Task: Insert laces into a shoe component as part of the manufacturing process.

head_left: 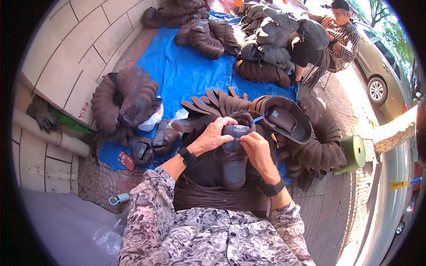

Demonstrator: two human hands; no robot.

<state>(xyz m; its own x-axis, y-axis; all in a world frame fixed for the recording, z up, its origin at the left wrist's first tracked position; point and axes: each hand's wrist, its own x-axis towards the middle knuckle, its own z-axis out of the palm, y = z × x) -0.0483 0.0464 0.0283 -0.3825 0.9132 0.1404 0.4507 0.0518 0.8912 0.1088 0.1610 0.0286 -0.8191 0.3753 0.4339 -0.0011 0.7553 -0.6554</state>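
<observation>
Your left hand (pixel 216 135) and your right hand (pixel 255 148) meet in the middle of the frame, and both are closed around the top end of a dark shoe insole (pixel 235 153). The fingers of each hand curl over its upper edge, with a thin blue strap (pixel 257 119) just above them. The insole lies on your lap, on a stack of dark brown pieces, with its long end pointing down at you. It looks light and bendy, like soft foam, so it will likely flop if you hold only one end. A good place to hold it is by both side edges near the top, as you do now. Just right of your hands, more insoles (pixel 284 117) fan out in a curved row. Further up, a blue tarp (pixel 186 71) covers the ground, with more dark piles on it.
</observation>
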